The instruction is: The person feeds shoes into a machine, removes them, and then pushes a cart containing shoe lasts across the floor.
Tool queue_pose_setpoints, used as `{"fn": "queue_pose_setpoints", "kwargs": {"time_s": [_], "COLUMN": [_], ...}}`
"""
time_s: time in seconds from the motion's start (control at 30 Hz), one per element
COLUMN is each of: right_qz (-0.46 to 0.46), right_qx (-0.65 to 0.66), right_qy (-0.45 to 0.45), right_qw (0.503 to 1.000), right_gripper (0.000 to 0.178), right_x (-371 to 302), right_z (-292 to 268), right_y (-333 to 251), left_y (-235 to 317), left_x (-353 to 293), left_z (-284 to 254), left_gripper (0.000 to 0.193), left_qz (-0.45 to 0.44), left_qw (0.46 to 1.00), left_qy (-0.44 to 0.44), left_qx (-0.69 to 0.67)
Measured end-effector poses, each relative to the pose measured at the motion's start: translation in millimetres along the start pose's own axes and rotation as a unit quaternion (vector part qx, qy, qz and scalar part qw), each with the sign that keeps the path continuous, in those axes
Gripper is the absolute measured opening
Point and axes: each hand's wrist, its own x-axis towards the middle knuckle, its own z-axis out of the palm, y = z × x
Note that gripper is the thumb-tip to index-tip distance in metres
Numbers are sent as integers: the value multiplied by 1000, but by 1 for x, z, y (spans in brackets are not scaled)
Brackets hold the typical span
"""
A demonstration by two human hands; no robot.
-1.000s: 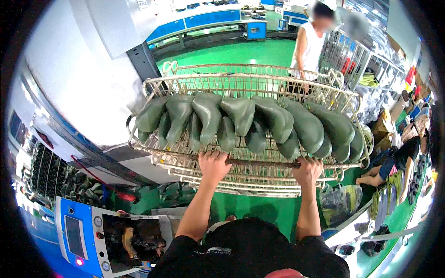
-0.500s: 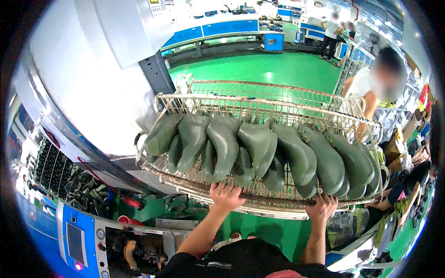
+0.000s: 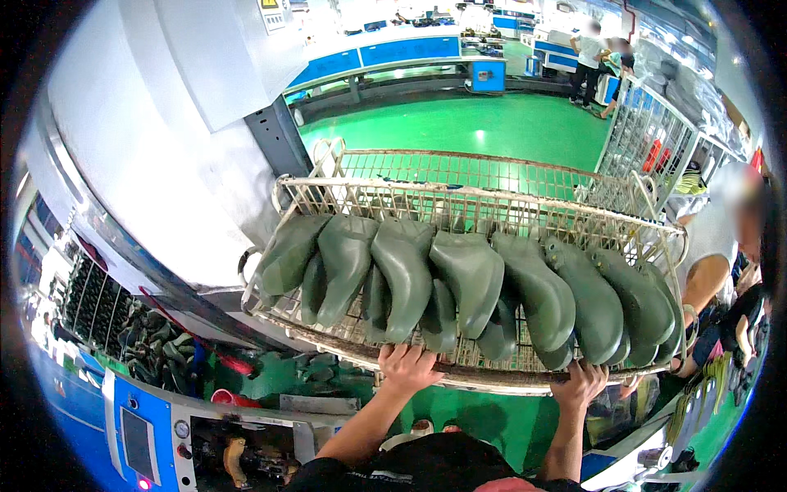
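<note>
A cream wire rack cart (image 3: 459,193), rusty along its rails, stands before me. Dark green shoe lasts (image 3: 406,275) lie on it in a side-by-side row, toes toward me, with more lasts partly hidden beneath. My left hand (image 3: 407,371) is closed around the cart's near rail, left of its middle. Farther right on the same rail, my right hand (image 3: 580,385) is closed too, just below the toes of the lasts. Both sets of fingers curl over the bar from my side.
To the left rises a large white machine housing (image 3: 156,148). A blue machine with a screen (image 3: 138,443) is at lower left, beside a red container (image 3: 234,398) and loose lasts. A co-worker (image 3: 709,234) is close on the right. Blue-fronted benches (image 3: 410,51) line the far side.
The cart sits slightly lower and farther right in view, with both hands still on its rail. The co-worker has moved from the cart's far right corner to its nearer right side.
</note>
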Motion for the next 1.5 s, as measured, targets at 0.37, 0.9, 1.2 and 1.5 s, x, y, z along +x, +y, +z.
{"fn": "queue_pose_setpoints", "kwargs": {"time_s": [0.37, 0.9, 1.2, 1.5], "right_qz": [21, 93, 104, 103], "right_qx": [13, -66, -24, -19], "right_qy": [-19, -331, -282, -297], "right_qw": [999, 937, 953, 949], "right_gripper": [23, 36, 22, 26], "right_x": [0, 11, 18, 19], "right_z": [-4, -20, -25, -24], "right_y": [-3, 6, -3, -2], "left_y": [1, -1, 1, -2], "left_x": [-9, -5, 1, -22], "left_z": [3, 0, -3, 4], "left_gripper": [21, 21, 17, 52], "left_qz": [-3, 7, 4, -4], "left_qw": [1000, 1000, 1000, 999], "left_qy": [-14, -19, -17, -48], "left_qx": [4, -2, -1, 22]}}
